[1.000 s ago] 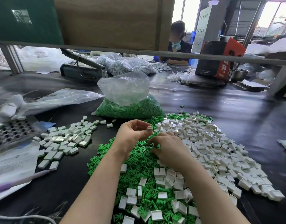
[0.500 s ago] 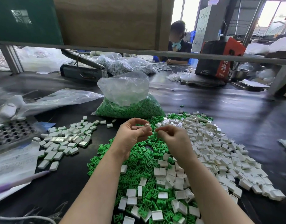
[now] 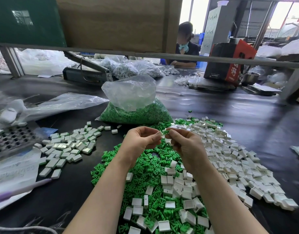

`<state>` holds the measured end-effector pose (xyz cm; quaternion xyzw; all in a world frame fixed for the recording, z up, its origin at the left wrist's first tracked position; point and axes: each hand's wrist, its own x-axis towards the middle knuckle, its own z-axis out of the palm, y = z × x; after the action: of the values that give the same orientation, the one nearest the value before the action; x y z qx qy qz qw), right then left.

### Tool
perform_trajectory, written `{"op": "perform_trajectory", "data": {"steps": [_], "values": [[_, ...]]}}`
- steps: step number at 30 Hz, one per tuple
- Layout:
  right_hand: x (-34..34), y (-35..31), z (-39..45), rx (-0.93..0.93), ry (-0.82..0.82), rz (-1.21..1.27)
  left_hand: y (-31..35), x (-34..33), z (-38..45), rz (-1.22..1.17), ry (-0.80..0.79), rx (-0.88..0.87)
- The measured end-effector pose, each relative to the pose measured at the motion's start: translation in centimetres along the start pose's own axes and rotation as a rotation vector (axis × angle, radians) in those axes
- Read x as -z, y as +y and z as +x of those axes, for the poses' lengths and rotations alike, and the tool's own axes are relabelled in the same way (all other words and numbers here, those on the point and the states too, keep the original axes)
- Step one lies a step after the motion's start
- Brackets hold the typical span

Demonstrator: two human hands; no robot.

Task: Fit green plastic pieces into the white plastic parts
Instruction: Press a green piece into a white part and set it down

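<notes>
Both hands are raised above the table's middle. My left hand [image 3: 142,141] pinches a small white part [image 3: 160,133] between thumb and fingers. My right hand [image 3: 186,146] pinches a green piece [image 3: 165,132] right against that white part; a second white part [image 3: 168,141] shows under its fingers. Below the hands lies a heap of loose green pieces [image 3: 145,168] mixed with white parts. A wide spread of white parts [image 3: 230,159] covers the table to the right.
A pile of fitted white-and-green parts [image 3: 69,146] lies at the left. A plastic bag of green pieces [image 3: 135,112] stands behind the hands. A perforated metal tray [image 3: 12,139] and papers sit far left. Another person works behind the shelf rail [image 3: 213,59].
My right hand lifted off the heap with a green piece and came up to meet the left hand; both hands rose and the green piece now touches the white part.
</notes>
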<state>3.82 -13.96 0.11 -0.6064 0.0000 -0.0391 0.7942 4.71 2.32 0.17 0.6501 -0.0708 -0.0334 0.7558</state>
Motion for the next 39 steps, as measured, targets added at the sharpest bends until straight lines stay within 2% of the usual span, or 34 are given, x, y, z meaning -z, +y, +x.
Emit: {"op": "perform_trajectory", "data": {"steps": [9, 16, 24, 28, 33, 39], "values": [[-0.1, 0.3, -0.1, 0.125, 0.027, -0.151, -0.1, -0.1, -0.1, 0.036, 0.018, -0.023], [0.0, 0.7, 0.0, 0.234, -0.013, -0.262, -0.3, 0.0, 0.0, 0.107, 0.045, -0.06], [0.8, 1.1, 0.3, 0.166, -0.237, -0.707, -0.3, 0.0, 0.1, 0.182, 0.022, -0.101], [0.7, 0.8, 0.2, 0.185, -0.263, -0.619, -0.3, 0.2, 0.2, 0.243, -0.034, -0.08], [0.6, 0.6, -0.1, 0.138, -0.306, -0.515, -0.2, -0.1, -0.4, 0.347, -0.265, -0.006], [0.8, 0.8, -0.3, 0.001, -0.383, -0.505, -0.6, 0.0, -0.3, 0.347, -0.273, 0.036]]}}
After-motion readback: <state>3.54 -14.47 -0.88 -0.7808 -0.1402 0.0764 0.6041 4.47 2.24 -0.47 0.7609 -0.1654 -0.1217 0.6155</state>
